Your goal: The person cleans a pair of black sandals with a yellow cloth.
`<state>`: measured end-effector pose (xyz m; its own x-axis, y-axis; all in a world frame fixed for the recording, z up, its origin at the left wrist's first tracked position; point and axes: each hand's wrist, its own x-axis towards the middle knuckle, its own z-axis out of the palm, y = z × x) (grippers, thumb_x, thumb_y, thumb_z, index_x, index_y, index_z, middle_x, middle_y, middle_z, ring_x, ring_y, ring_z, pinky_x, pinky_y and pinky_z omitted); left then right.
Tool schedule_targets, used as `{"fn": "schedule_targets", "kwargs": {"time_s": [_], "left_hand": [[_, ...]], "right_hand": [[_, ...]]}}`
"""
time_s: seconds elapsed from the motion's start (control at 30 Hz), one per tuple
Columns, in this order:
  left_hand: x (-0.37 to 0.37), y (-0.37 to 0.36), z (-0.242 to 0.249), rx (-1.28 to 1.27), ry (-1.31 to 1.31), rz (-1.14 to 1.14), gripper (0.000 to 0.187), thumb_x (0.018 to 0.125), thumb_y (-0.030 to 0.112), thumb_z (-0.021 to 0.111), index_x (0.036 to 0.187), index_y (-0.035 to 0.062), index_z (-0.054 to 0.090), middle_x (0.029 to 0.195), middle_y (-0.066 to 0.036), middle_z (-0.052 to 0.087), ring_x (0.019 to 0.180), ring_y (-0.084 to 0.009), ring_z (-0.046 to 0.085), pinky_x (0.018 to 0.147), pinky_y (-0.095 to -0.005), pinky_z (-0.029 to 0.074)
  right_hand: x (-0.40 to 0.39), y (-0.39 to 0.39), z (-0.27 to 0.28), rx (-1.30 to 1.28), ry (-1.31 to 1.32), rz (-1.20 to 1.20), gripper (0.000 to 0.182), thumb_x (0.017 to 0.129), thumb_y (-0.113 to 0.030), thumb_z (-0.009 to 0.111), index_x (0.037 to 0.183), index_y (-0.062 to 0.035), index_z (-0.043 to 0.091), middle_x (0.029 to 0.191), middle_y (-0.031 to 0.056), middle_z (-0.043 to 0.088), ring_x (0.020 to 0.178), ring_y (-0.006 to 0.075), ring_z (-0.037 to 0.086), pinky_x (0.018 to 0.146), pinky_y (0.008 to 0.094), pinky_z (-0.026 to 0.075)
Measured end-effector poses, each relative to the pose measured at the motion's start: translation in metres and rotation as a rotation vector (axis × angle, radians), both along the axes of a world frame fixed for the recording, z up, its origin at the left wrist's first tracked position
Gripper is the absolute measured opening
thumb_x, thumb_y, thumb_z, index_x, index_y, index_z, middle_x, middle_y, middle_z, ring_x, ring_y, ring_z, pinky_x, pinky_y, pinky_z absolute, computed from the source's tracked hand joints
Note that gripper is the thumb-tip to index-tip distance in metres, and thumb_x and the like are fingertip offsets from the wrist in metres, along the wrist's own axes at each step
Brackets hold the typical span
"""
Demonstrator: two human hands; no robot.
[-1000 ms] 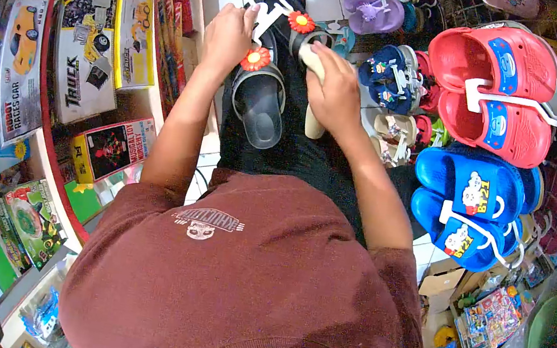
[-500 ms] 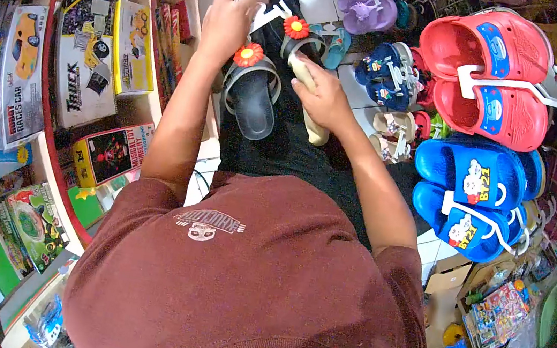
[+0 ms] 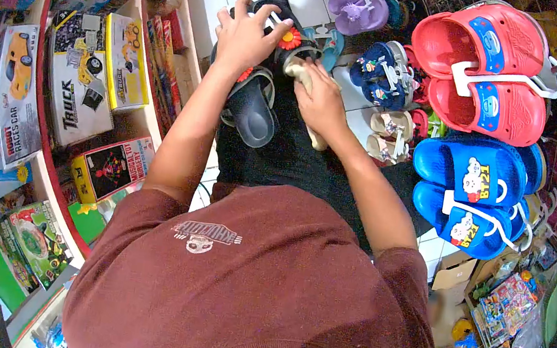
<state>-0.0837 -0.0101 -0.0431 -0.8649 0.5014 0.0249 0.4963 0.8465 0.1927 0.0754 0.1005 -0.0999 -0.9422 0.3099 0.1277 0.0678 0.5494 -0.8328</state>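
Note:
A pair of dark sandals lies across my dark-clothed lap, joined near the toes by a white plastic hanger. The left sandal shows a black footbed, a greyish strap and part of a red flower. On the right sandal a red flower with a yellow centre is visible. My left hand curls over the toe end of the left sandal, by the hanger. My right hand is closed on a cream cloth, pressed against the right sandal's strap opening; the cloth's end shows below the palm.
Boxed toys, including a truck box, fill shelves on the left. At right hang red clogs and blue slides. Small navy sandals and purple shoes hang farther off. Packaged toys sit lower right.
My left hand has moved from the hanger down over the left sandal's toe, covering much of its flower. My right hand has shifted slightly up, pushing the cloth toward the strap.

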Motion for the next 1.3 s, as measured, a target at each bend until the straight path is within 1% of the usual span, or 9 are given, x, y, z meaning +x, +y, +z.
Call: {"fn": "schedule_targets", "kwargs": {"time_s": [0.13, 0.27, 0.4, 0.57, 0.73, 0.97, 1.0, 1.1, 1.3], "left_hand": [[-0.006, 0.000, -0.007, 0.074, -0.009, 0.005, 0.050, 0.087, 0.064, 0.058, 0.123, 0.0288, 0.064, 0.137, -0.024, 0.047, 0.124, -0.0521, 0.041, 0.101, -0.0620, 0.037], [-0.026, -0.019, -0.018, 0.159, -0.128, -0.038, 0.048, 0.087, 0.061, 0.060, 0.120, 0.0279, 0.066, 0.134, -0.023, 0.049, 0.119, -0.0478, 0.044, 0.102, -0.0555, 0.036], [-0.026, -0.026, -0.014, 0.224, -0.115, -0.059, 0.046, 0.087, 0.059, 0.061, 0.119, 0.0254, 0.066, 0.131, -0.023, 0.050, 0.115, -0.0457, 0.046, 0.102, -0.0513, 0.037], [-0.014, -0.011, -0.013, 0.216, -0.001, 0.029, 0.046, 0.088, 0.058, 0.061, 0.119, 0.0241, 0.068, 0.128, -0.023, 0.054, 0.113, -0.0459, 0.049, 0.099, -0.0529, 0.040], [-0.020, -0.009, -0.017, 0.170, 0.043, -0.018, 0.050, 0.086, 0.063, 0.059, 0.116, 0.0247, 0.069, 0.128, -0.017, 0.055, 0.112, -0.0448, 0.050, 0.096, -0.0533, 0.042], [-0.016, 0.010, -0.004, 0.001, 0.081, -0.018, 0.053, 0.086, 0.065, 0.059, 0.119, 0.0245, 0.068, 0.131, -0.017, 0.053, 0.115, -0.0435, 0.052, 0.093, -0.0547, 0.045], [-0.016, 0.011, 0.008, 0.107, 0.165, -0.040, 0.043, 0.085, 0.048, 0.067, 0.104, 0.0093, 0.071, 0.109, -0.021, 0.059, 0.101, -0.0374, 0.056, 0.085, -0.0480, 0.044], [-0.019, 0.013, 0.022, 0.115, -0.156, 0.004, 0.051, 0.086, 0.057, 0.062, 0.117, 0.0164, 0.069, 0.127, -0.021, 0.052, 0.117, -0.0426, 0.046, 0.098, -0.0542, 0.035], [-0.015, 0.023, 0.014, 0.110, -0.028, -0.036, 0.046, 0.087, 0.053, 0.063, 0.113, 0.0145, 0.070, 0.122, -0.021, 0.055, 0.112, -0.0419, 0.050, 0.096, -0.0526, 0.038]], "right_hand": [[-0.024, -0.010, 0.029, -0.100, -0.004, -0.243, 0.036, 0.085, -0.013, 0.062, 0.116, 0.0040, 0.060, 0.111, 0.0219, 0.064, 0.105, 0.0417, 0.060, 0.092, 0.0467, 0.048], [-0.016, -0.015, 0.025, 0.203, 0.275, 0.082, 0.044, 0.073, -0.008, 0.068, 0.116, -0.0007, 0.063, 0.109, 0.0161, 0.065, 0.108, 0.0333, 0.059, 0.095, 0.0475, 0.045], [0.006, 0.005, 0.038, 0.332, 0.126, 0.139, 0.049, 0.071, -0.007, 0.074, 0.119, -0.0049, 0.064, 0.111, 0.0092, 0.064, 0.106, 0.0278, 0.060, 0.090, 0.0432, 0.045], [-0.025, -0.003, 0.034, 0.434, 0.075, -0.150, 0.051, 0.072, -0.009, 0.075, 0.121, -0.0053, 0.062, 0.108, 0.0101, 0.064, 0.104, 0.0297, 0.058, 0.089, 0.0428, 0.043], [-0.012, 0.012, 0.042, 0.326, 0.080, 0.223, 0.049, 0.065, -0.004, 0.075, 0.113, -0.0076, 0.066, 0.114, 0.0111, 0.062, 0.106, 0.0320, 0.058, 0.092, 0.0446, 0.043], [-0.024, 0.026, 0.014, 0.419, -0.070, -0.058, 0.044, 0.069, -0.013, 0.077, 0.111, -0.0087, 0.065, 0.098, 0.0093, 0.061, 0.092, 0.0299, 0.059, 0.079, 0.0427, 0.046], [-0.023, 0.020, 0.017, 0.395, -0.034, 0.032, 0.041, 0.069, -0.012, 0.076, 0.109, -0.0094, 0.066, 0.097, 0.0091, 0.061, 0.091, 0.0289, 0.058, 0.078, 0.0428, 0.045], [-0.015, 0.035, 0.022, 0.268, -0.005, 0.201, 0.041, 0.068, -0.011, 0.076, 0.108, -0.0110, 0.067, 0.097, 0.0080, 0.062, 0.092, 0.0283, 0.060, 0.079, 0.0417, 0.046], [-0.025, 0.035, 0.009, 0.290, -0.117, -0.088, 0.030, 0.074, -0.006, 0.074, 0.102, -0.0060, 0.065, 0.095, 0.0146, 0.062, 0.087, 0.0359, 0.062, 0.078, 0.0440, 0.050]]}}
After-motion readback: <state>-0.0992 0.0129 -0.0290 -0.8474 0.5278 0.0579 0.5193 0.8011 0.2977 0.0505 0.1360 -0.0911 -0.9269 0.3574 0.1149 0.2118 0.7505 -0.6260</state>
